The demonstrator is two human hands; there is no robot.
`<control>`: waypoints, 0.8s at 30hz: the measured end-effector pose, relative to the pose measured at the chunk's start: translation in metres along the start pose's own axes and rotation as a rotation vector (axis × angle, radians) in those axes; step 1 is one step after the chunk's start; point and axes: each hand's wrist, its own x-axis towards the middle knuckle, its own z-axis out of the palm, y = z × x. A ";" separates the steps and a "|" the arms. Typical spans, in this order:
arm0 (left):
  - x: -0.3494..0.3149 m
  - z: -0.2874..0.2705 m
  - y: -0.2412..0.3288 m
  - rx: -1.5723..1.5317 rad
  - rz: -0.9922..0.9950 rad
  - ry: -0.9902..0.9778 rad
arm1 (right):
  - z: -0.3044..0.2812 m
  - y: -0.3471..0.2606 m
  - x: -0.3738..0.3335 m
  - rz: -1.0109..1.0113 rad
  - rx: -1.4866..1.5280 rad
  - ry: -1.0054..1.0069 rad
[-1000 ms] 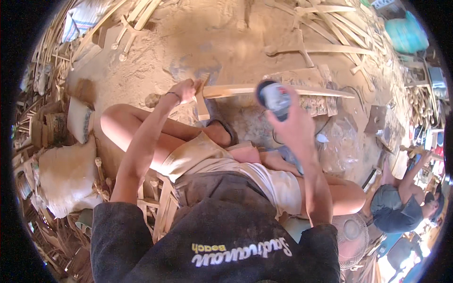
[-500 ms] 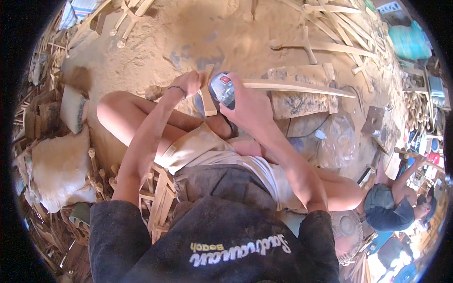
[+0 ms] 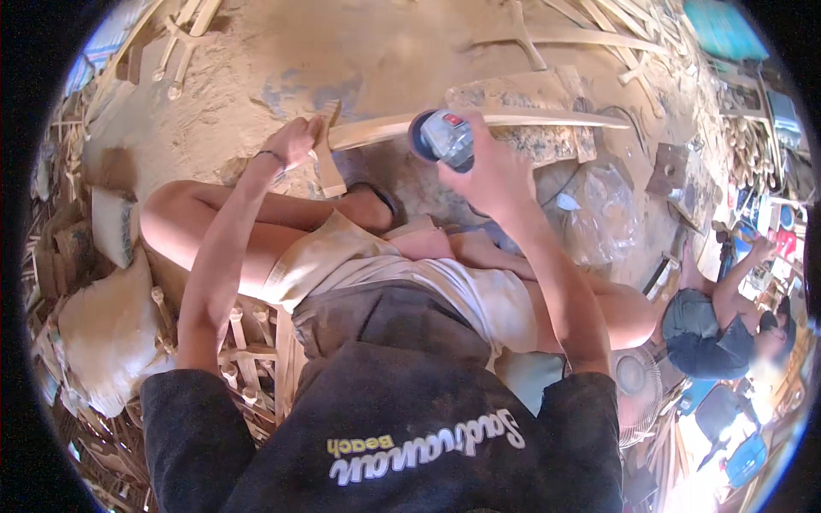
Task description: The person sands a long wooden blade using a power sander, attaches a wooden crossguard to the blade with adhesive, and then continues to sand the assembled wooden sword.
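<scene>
My left hand point(image 3: 295, 142) is closed round the grip of a pale wooden sword point(image 3: 376, 131), just left of its crossguard point(image 3: 326, 162). The blade stretches away to the right, its far part over a worn wooden block point(image 3: 547, 145). In my right hand point(image 3: 500, 175) is a small power sander point(image 3: 451, 139) with a grey body, a red patch and a dark round disc. The sander is at the blade, part way along it, and covers a stretch of it. Whether the disc touches the wood I cannot tell.
More wooden swords point(image 3: 590, 38) lie on the dusty ground at the far right. A clear plastic bag point(image 3: 603, 214) and a fan point(image 3: 637, 389) are to my right. Another person point(image 3: 710, 333) sits farther right. A stuffed sack point(image 3: 111, 333) stands at left.
The sander has moved right along the blade, away from the crossguard. My left hand and the sword's grip end appear farther left. The whole view has shifted somewhat.
</scene>
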 end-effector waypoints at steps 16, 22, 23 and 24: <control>0.013 0.015 -0.019 0.127 0.128 -0.128 | -0.045 0.223 0.009 0.232 0.110 0.357; 0.026 0.068 -0.062 0.130 0.139 0.041 | -0.070 0.335 0.028 0.304 0.156 0.437; 0.020 0.079 -0.082 0.213 0.171 0.121 | -0.077 0.329 0.029 0.379 0.093 0.446; 0.019 0.078 -0.089 -0.023 0.057 0.117 | -0.085 0.320 0.027 0.463 0.017 0.452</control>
